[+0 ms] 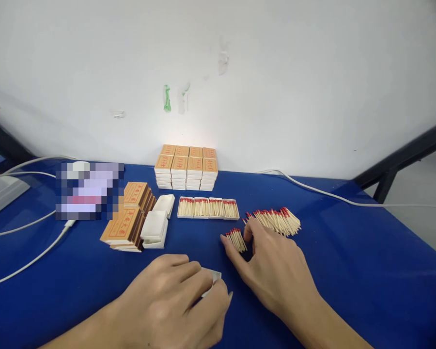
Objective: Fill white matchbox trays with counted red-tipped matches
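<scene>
Through the head view I have my left hand (170, 291) curled around a pale tray (215, 275) low in the middle, most of it hidden under the fingers, likely so that it sits steady and close to the other hand. My right hand (272, 266) is bent over a small bunch of matches (235, 241) on the blue table (334, 286), thumb on one side and forefinger on the other; I cannot tell whether they press firmly or just bracket it. The red heads in the bunch point away from me, which probably helps the sticks lie in line. Just beyond that hand lies the larger heap of matches (281, 223), within easy reach of the fingers. Four filled trays (186, 216) stand side by side in front of me, heads to the far side, a row I read as simple to compare. To the left, white trays (154, 225) lean loosely beside orange boxes (125, 225), near the left hand and apart from the matches. Against the wall (294, 97), closed matchboxes (187, 167) stand in a tight block, presumably to save space and stay square.
</scene>
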`<state>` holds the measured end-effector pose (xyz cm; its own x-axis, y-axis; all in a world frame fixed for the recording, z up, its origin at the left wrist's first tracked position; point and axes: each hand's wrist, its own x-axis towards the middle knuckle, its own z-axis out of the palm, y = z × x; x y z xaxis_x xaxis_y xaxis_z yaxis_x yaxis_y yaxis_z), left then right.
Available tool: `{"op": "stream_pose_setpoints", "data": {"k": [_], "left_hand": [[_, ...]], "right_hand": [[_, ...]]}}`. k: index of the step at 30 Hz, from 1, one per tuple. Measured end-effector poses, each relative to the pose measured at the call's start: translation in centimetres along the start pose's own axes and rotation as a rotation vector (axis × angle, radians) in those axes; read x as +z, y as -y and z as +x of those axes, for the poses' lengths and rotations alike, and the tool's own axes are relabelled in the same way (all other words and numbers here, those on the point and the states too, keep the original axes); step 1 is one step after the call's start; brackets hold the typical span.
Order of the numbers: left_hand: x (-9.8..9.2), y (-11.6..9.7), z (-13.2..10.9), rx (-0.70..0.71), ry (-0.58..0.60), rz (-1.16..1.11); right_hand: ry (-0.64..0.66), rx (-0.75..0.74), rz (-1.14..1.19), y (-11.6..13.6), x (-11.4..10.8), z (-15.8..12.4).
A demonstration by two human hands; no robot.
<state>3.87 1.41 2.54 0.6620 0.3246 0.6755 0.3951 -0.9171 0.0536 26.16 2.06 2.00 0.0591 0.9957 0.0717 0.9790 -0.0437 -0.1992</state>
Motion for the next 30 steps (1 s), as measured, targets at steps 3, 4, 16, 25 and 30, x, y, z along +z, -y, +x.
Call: {"op": "stream_pose_setpoints", "data": {"k": [3, 4, 16, 25, 30], "left_hand": [[0.0, -0.1, 0.0, -0.010, 0.012, 0.001], [0.0, -0.1, 0.1, -0.015, 0.012, -0.002], [-0.3, 0.0, 0.3, 0.007, 0.020, 0.016], [-0.3, -0.2, -0.1, 0.010, 0.042, 0.037], [-0.2, -0.3, -0.1, -0.010, 0.057, 0.035]], "right_hand": [[-0.005, -0.021, -0.118, 0.7, 0.2, -0.3], [0.004, -0.020, -0.141, 0.8, 0.2, -0.3], [0.102, 0.060, -0.170, 1.2, -0.2, 0.2], [0.047, 0.052, -0.111, 0.4, -0.4, 0.1], [-0.091, 0.100, 0.007, -1.3, -1.3, 0.7]]}}
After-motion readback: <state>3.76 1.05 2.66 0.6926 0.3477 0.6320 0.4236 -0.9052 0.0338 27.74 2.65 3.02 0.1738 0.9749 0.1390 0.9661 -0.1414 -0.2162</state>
